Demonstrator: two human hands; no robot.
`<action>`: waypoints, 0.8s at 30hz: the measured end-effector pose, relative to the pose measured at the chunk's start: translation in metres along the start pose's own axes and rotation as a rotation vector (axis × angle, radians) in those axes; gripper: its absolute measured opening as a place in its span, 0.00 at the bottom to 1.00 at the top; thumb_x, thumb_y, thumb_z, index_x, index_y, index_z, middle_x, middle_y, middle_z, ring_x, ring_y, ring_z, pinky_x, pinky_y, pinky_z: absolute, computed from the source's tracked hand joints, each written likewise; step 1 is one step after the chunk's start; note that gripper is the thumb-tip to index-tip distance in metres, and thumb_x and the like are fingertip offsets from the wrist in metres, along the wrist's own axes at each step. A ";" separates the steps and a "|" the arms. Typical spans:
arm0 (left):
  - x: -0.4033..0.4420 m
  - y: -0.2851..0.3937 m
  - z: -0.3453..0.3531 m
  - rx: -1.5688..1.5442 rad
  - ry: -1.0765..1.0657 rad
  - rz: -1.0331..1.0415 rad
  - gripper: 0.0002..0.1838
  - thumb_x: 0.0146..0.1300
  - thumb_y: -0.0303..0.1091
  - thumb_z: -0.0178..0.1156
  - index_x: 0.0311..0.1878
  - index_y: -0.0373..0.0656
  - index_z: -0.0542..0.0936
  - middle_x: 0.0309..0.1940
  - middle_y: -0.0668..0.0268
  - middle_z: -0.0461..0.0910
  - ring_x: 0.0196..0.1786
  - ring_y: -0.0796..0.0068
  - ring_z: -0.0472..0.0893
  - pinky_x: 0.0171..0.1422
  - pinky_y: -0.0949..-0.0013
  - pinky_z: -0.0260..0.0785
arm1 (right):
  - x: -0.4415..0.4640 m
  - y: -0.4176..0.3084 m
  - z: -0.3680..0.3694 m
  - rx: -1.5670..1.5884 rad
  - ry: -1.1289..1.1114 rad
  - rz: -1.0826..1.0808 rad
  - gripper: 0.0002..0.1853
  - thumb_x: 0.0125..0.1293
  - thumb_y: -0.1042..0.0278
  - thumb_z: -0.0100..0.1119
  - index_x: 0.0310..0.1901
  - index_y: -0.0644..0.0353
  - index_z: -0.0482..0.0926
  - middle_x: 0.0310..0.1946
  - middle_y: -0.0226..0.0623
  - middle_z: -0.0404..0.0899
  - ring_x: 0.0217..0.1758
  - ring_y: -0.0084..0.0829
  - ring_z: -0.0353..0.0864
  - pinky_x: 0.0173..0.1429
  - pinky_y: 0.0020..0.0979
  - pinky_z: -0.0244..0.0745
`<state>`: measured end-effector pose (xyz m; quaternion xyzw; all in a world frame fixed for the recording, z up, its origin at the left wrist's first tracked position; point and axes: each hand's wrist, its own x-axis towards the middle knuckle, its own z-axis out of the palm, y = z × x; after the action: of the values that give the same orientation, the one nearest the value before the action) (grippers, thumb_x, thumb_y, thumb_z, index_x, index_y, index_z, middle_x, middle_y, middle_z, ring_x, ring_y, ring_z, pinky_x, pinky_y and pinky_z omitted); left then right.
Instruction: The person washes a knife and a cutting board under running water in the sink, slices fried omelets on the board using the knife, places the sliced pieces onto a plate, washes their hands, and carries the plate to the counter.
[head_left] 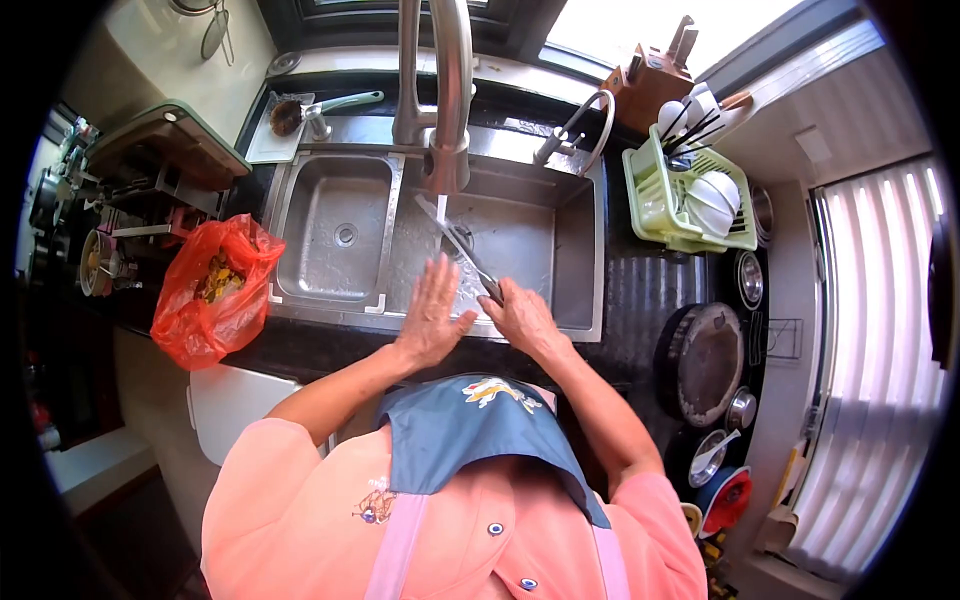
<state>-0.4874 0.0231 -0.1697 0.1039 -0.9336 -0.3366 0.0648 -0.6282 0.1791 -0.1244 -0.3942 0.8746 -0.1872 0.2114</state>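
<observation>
1. At the far left sagged 1 red plastic bag (215,325), open at the top; the yellowish scraps (220,278) inside were hard to make out and could not be counted.
2. Next came 1 brush (288,117) with a green handle, on a white tray; then the left basin (335,195), 1 of 2 in the sink, with 1 drain in plain sight.
3. The left hand (432,315) was spread flat beside the knife, its fingers straight and its grasp empty; whether it touched the blade could not be told.
4. Water ran from 1 large tap (450,110) over the right basin (525,215); the drain there was partly hidden behind the blade.
5. Under the tap slanted 1 knife (463,245), its blade over the right basin.
6. The right hand (527,318) had its fingers closed around the knife's dark handle, hiding part of it.
7. Farther right stood 1 knife block (650,90) and 1 green rack (643,190); its white bowls overlapped too much to count.
</observation>
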 end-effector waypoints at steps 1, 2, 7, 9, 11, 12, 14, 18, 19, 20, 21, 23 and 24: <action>0.000 -0.004 -0.012 0.037 0.101 0.070 0.47 0.77 0.66 0.43 0.84 0.36 0.50 0.85 0.48 0.43 0.87 0.42 0.42 0.86 0.38 0.36 | -0.001 -0.015 -0.020 -0.089 -0.033 -0.010 0.21 0.76 0.48 0.55 0.42 0.62 0.73 0.35 0.52 0.85 0.37 0.53 0.86 0.40 0.48 0.81; 0.003 -0.004 -0.025 0.072 0.202 0.139 0.48 0.77 0.66 0.43 0.84 0.38 0.49 0.86 0.49 0.43 0.87 0.44 0.41 0.86 0.40 0.35 | 0.000 -0.023 -0.030 -0.179 -0.068 -0.022 0.20 0.75 0.50 0.57 0.42 0.63 0.73 0.38 0.54 0.85 0.41 0.56 0.87 0.44 0.50 0.81; 0.034 -0.007 -0.055 0.066 -0.135 0.227 0.46 0.74 0.70 0.46 0.75 0.33 0.69 0.79 0.47 0.62 0.85 0.53 0.55 0.86 0.48 0.47 | 0.018 -0.038 -0.032 -0.389 0.082 -0.267 0.04 0.70 0.67 0.55 0.38 0.57 0.76 0.32 0.43 0.85 0.39 0.44 0.88 0.42 0.45 0.82; 0.049 -0.022 -0.062 0.079 -0.147 0.126 0.48 0.74 0.72 0.42 0.76 0.33 0.68 0.80 0.48 0.61 0.85 0.52 0.54 0.86 0.48 0.46 | 0.018 -0.038 -0.036 -0.411 0.100 -0.307 0.05 0.70 0.67 0.55 0.37 0.57 0.76 0.32 0.42 0.85 0.39 0.44 0.88 0.42 0.44 0.82; 0.056 -0.039 -0.065 0.111 -0.181 0.018 0.52 0.74 0.76 0.35 0.79 0.34 0.63 0.81 0.49 0.58 0.85 0.51 0.52 0.87 0.48 0.42 | 0.018 -0.038 -0.038 -0.436 0.113 -0.333 0.04 0.69 0.67 0.55 0.37 0.57 0.75 0.31 0.41 0.84 0.39 0.43 0.88 0.42 0.44 0.82; 0.055 -0.034 -0.065 0.116 -0.204 0.082 0.52 0.74 0.76 0.35 0.80 0.35 0.61 0.82 0.50 0.57 0.86 0.51 0.50 0.87 0.48 0.41 | 0.017 -0.037 -0.039 -0.451 0.117 -0.338 0.04 0.69 0.68 0.55 0.36 0.56 0.75 0.31 0.40 0.84 0.38 0.42 0.88 0.42 0.43 0.82; 0.053 -0.019 -0.061 0.130 -0.251 0.214 0.52 0.74 0.76 0.34 0.81 0.36 0.58 0.83 0.51 0.54 0.86 0.51 0.48 0.88 0.48 0.39 | 0.019 -0.034 -0.042 -0.465 0.153 -0.343 0.03 0.69 0.68 0.56 0.36 0.55 0.75 0.30 0.39 0.84 0.38 0.41 0.87 0.42 0.42 0.81; 0.063 -0.022 -0.068 0.177 -0.275 0.114 0.53 0.73 0.77 0.33 0.82 0.37 0.55 0.85 0.52 0.49 0.87 0.53 0.43 0.88 0.47 0.35 | 0.014 -0.023 -0.049 -0.456 0.218 -0.332 0.03 0.68 0.68 0.57 0.36 0.54 0.75 0.30 0.36 0.83 0.37 0.39 0.86 0.41 0.40 0.80; 0.065 -0.029 -0.067 0.177 -0.266 0.064 0.53 0.73 0.77 0.33 0.82 0.37 0.56 0.85 0.52 0.50 0.87 0.53 0.44 0.88 0.46 0.37 | 0.006 -0.017 -0.051 -0.470 0.209 -0.316 0.03 0.67 0.68 0.57 0.36 0.54 0.75 0.30 0.36 0.83 0.37 0.38 0.86 0.41 0.40 0.80; 0.065 -0.036 -0.068 0.198 -0.269 0.017 0.51 0.74 0.75 0.34 0.81 0.37 0.57 0.84 0.52 0.50 0.87 0.52 0.45 0.88 0.45 0.38 | -0.002 -0.011 -0.054 -0.487 0.203 -0.297 0.03 0.67 0.68 0.58 0.36 0.53 0.75 0.30 0.35 0.83 0.37 0.38 0.86 0.41 0.40 0.80; 0.066 -0.043 -0.069 0.220 -0.277 -0.019 0.50 0.75 0.74 0.36 0.81 0.36 0.58 0.84 0.51 0.51 0.87 0.51 0.45 0.87 0.45 0.39 | -0.012 -0.005 -0.058 -0.516 0.198 -0.266 0.03 0.66 0.68 0.59 0.36 0.53 0.75 0.30 0.35 0.83 0.37 0.38 0.86 0.40 0.39 0.79; 0.071 -0.053 -0.068 0.220 -0.286 -0.070 0.45 0.77 0.68 0.41 0.79 0.35 0.60 0.83 0.50 0.53 0.86 0.49 0.47 0.87 0.45 0.42 | -0.037 0.007 -0.066 -0.480 0.215 -0.219 0.04 0.66 0.67 0.60 0.36 0.54 0.75 0.29 0.35 0.83 0.37 0.38 0.86 0.40 0.40 0.79; 0.068 -0.058 -0.064 0.193 -0.291 -0.086 0.42 0.78 0.62 0.45 0.79 0.35 0.61 0.82 0.48 0.55 0.86 0.47 0.49 0.87 0.46 0.44 | -0.056 0.016 -0.070 -0.468 0.227 -0.168 0.04 0.66 0.67 0.60 0.36 0.54 0.75 0.29 0.35 0.82 0.36 0.38 0.86 0.39 0.40 0.79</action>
<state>-0.5323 -0.0756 -0.1543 0.0997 -0.9558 -0.2594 -0.0955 -0.6403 0.2429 -0.0612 -0.4798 0.8765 -0.0397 -0.0013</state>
